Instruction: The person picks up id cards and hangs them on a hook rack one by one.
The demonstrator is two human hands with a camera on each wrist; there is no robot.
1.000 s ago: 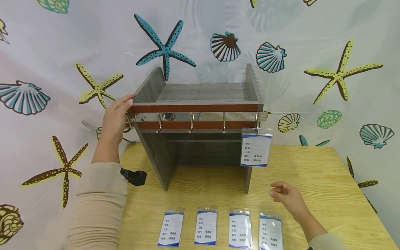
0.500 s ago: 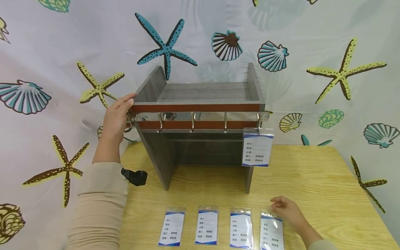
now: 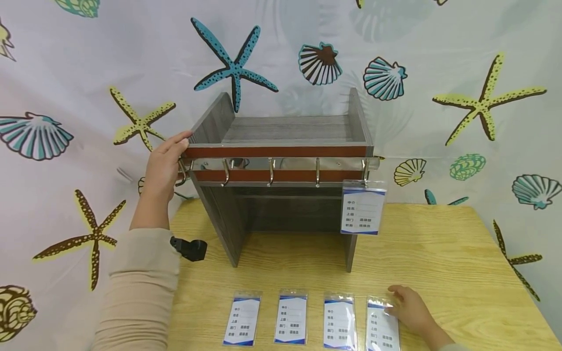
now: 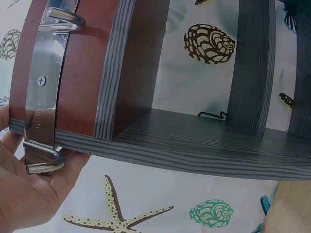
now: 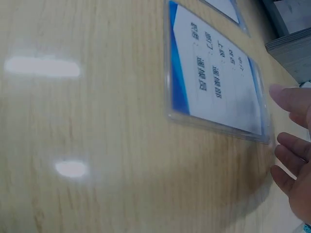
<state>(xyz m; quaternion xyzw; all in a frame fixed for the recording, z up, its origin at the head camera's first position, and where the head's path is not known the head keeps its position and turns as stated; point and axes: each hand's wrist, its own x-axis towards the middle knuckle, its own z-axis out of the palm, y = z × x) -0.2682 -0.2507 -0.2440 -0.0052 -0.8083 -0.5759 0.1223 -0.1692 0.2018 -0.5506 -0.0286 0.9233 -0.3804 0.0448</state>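
Note:
A grey wooden shelf (image 3: 281, 152) with a red-brown front strip stands on the table. Across its front runs a metal hook rail (image 3: 293, 164). My left hand (image 3: 163, 168) grips the shelf's upper left corner, beside the end hook (image 4: 44, 158). From the rightmost hook hangs a clear badge holder (image 3: 363, 208) with a blue-and-white card. Another badge holder (image 3: 383, 325), the rightmost of the row on the table, lies flat. Over its upper right corner is my right hand (image 3: 410, 309), fingers loosely bent and holding nothing; in the right wrist view the fingertips are just off the badge's edge (image 5: 218, 73).
Several more badge holders lie left of it, including a near one (image 3: 339, 322), one in the middle (image 3: 291, 319) and one at the left (image 3: 242, 321). The wood-grain table (image 3: 443, 253) extends right of the shelf. A patterned cloth (image 3: 281, 29) hangs behind.
My right hand has moved down and slightly right, from beside the shelf to the upper corner of the rightmost badge holder on the table. My left hand has stayed on the shelf.

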